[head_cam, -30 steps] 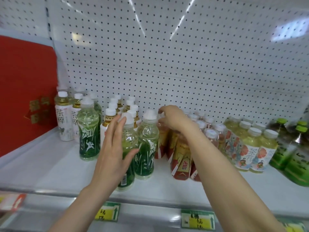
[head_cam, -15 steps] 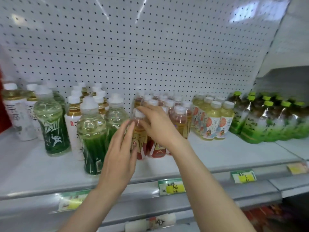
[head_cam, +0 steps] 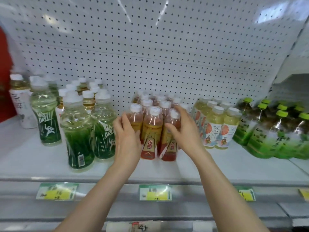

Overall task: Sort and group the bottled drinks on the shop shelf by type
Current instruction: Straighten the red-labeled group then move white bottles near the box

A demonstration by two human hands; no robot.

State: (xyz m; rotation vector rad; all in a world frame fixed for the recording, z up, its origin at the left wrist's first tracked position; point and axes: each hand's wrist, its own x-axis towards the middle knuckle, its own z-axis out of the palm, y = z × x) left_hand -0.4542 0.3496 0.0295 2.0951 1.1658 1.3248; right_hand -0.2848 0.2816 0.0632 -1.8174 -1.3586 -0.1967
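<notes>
Several red-labelled amber drink bottles [head_cam: 151,131] stand grouped at the middle of the white shelf [head_cam: 33,156]. My left hand [head_cam: 127,141] grips the front left bottle [head_cam: 136,117] of that group, thumb on its front and fingers along its left side. My right hand [head_cam: 185,131] cups the front right bottle [head_cam: 172,148], thumb across its front and fingers over its far side. To the left stand three green bamboo-print bottles [head_cam: 78,131] and white-labelled tea bottles [head_cam: 21,104].
Pale yellow tea bottles with peach labels [head_cam: 215,128] sit just right of my right hand, then dark green-capped bottles [head_cam: 270,131]. A white pegboard [head_cam: 150,56] backs the shelf. Price tags [head_cam: 155,192] line the front rail. A red panel [head_cam: 5,72] closes the left end.
My right hand set a red-labelled bottle down into the group and moved to its right side. My left hand left the green bottle and came to the group's left side. The view shifted right.
</notes>
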